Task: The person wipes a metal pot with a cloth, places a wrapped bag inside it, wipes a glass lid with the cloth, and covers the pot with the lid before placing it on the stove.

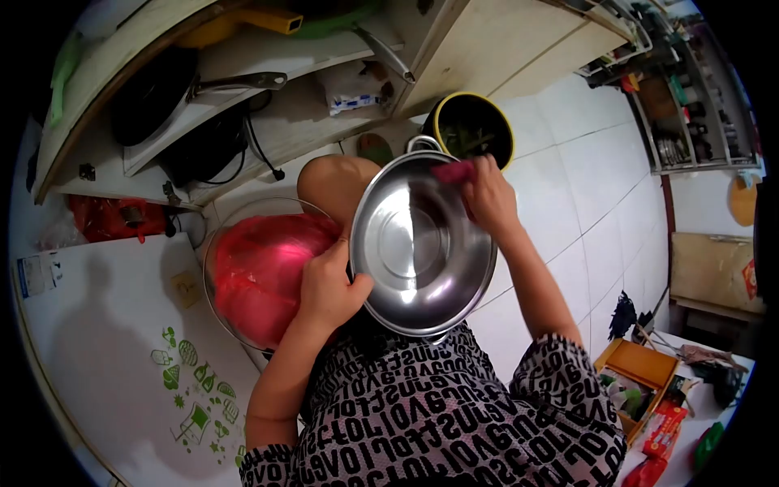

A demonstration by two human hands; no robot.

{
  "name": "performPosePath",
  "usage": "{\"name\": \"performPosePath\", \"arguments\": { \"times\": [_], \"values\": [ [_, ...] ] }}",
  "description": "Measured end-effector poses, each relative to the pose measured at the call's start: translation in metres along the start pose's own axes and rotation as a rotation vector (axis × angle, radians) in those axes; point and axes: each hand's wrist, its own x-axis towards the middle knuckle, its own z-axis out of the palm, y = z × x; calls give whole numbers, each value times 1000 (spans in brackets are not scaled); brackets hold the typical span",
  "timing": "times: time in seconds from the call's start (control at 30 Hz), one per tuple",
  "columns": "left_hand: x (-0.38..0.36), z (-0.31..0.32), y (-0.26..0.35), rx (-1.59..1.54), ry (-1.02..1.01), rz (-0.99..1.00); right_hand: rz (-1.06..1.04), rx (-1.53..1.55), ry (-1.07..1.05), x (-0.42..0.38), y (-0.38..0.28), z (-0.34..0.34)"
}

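A shiny stainless steel pot [389,268] is tilted so that its inside faces me, with a loop handle at the top and another at the bottom. My left hand [329,284] is closed at the pot's left edge, its fingers partly hidden. My right hand [492,199] is closed on a dark red cloth [454,172], which lies against the inner wall near the upper right rim. Left of the pot, beside my left hand, stands a round bin with a red plastic bag [264,272] in it.
A dark bucket with a yellow rim [510,130] holds green plant scraps beyond the pot. Pans [154,97] stand in the open cabinet ahead. A white appliance [97,325] with green stickers is at left; a shelf rack [690,105] and a wooden box [637,357] are at right.
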Motion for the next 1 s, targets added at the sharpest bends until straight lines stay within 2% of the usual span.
{"name": "performPosePath", "arguments": {
  "times": [0.03, 0.1, 0.2, 0.27, 0.37, 0.47, 0.5, 0.53, 0.57, 0.63, 0.67, 0.73, 0.77, 0.83, 0.9, 0.93, 0.97, 1.0],
  "values": [
    [0, -3, 3, 8, -27, -80, 2, 4, -4, 16, 7, 12],
    [-1, -2, 3, 14, -58, -155, -288, -27, -16, 40, 16, 26],
    [-3, 4, -4, 69, 42, -48, -273, 38, -72, 42, 23, 38],
    [-4, 6, -1, 61, 39, -75, 45, 84, -76, -4, 33, 51],
    [-1, 7, 4, 25, 11, -122, 415, 238, -293, -55, 48, 45],
    [-2, 10, 4, 38, -20, -70, 687, 609, -414, -127, 47, 25],
    [-1, 12, 0, 46, -8, -12, 666, 694, -502, -154, 58, 29],
    [-1, 12, -4, 57, 14, 39, 824, 765, -631, -141, 22, -7],
    [1, 13, -6, 55, 12, 51, 675, 720, -660, -170, 26, -8],
    [-1, 13, -8, 56, 40, 113, 596, 531, -690, -184, 32, -7],
    [-1, 13, -6, 54, 41, 119, 596, 529, -684, -185, 36, -6],
    [-3, 11, -2, 14, -18, -45, 394, 63, -474, -166, 26, -20],
    [-4, 10, -5, 22, 3, -54, 425, 77, -307, -131, -11, -52],
    [-4, 11, -8, 24, -4, -69, 296, 189, -111, -118, -13, -56],
    [-7, 10, -5, 65, -20, -102, 200, 409, -65, -100, -35, -71],
    [-6, 10, -5, 59, -12, -79, 87, 472, -45, -93, -47, -73],
    [-6, 10, -5, 52, 0, -54, 91, 599, -250, -97, -32, -45],
    [-6, 11, -8, 61, 31, -14, -149, 632, -450, -97, -31, -35]
  ]
}}
